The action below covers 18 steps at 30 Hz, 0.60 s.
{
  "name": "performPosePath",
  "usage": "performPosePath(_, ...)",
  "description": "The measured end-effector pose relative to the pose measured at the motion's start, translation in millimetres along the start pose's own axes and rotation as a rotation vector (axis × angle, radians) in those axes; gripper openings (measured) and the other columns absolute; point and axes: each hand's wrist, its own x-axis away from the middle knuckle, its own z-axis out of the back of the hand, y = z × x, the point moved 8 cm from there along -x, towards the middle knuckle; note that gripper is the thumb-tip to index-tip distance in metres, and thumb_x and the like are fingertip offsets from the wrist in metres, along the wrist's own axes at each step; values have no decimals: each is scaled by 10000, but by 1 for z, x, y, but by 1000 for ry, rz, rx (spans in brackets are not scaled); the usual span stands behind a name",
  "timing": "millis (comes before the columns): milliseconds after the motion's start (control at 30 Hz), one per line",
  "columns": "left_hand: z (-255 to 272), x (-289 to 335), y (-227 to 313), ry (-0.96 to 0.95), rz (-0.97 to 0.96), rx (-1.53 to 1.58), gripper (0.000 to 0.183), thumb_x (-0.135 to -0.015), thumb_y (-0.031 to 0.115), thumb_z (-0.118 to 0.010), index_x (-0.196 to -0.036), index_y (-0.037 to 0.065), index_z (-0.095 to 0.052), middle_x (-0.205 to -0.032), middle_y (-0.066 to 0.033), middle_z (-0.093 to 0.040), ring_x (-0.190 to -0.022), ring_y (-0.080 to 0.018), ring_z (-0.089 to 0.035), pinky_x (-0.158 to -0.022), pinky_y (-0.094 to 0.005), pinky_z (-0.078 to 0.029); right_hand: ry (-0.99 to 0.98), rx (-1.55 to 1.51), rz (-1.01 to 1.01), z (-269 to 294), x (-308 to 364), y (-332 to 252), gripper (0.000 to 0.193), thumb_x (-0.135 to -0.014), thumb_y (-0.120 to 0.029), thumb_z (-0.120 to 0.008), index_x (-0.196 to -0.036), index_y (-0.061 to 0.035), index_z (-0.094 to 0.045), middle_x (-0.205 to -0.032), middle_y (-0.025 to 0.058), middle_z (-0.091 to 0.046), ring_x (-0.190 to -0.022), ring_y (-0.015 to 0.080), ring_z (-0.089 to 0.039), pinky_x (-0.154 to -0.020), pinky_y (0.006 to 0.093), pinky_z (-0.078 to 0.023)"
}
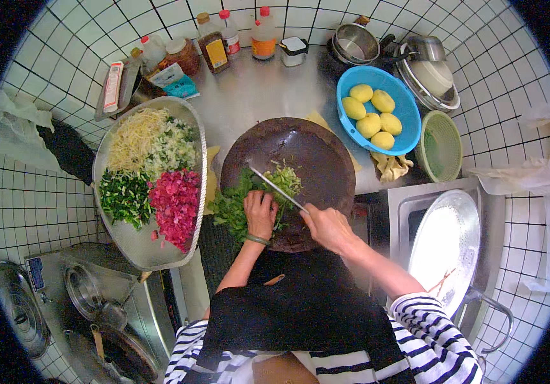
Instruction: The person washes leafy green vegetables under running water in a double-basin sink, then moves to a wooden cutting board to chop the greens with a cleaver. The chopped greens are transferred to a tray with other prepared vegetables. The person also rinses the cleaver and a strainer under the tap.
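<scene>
A round dark chopping board [326, 160] lies on the metal counter in front of me. My left hand [261, 213] presses down on a bunch of leafy green herbs [229, 208] at the board's left side, fingers curled over it. In my right hand [327, 227] is the handle of a kitchen knife [279, 188]. Its blade slants up and left across the greens, just right of my left fingers. Chopped green bits [288, 176] lie on the board beyond the blade.
To the left, a large metal tray [203, 137] holds pale shreds, chopped greens and pink diced pieces. A blue basin [409, 137] with several peeled potatoes [369, 125] stands at the back right, beside a green basket [442, 147]. Bottles [212, 45] line the wall. A colander [444, 249] sits right.
</scene>
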Motion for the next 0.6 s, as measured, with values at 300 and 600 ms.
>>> performPosePath(300,6,19,14,-345,-11,-403,572,-826,125,-624,-1358,37,-435,-1385,-129,-448,-1156,-364,-467,-930,-538,-381,186,-307,127,-19,-25,20,276,-959,-275,-489,-1001,-26,-601,-716,281,-595,-693,476,-587,-588,515,-463)
performPosePath(600,-21,-7,-7,-462,104,1,485,-783,52,-625,-1242,-21,-487,-1248,-194,-470,-1135,-368,-442,-937,-472,-389,247,-371,74,33,13,27,259,-971,-251,-482,-999,-12,-576,-643,262,-564,-642,451,-588,-540,493,-438)
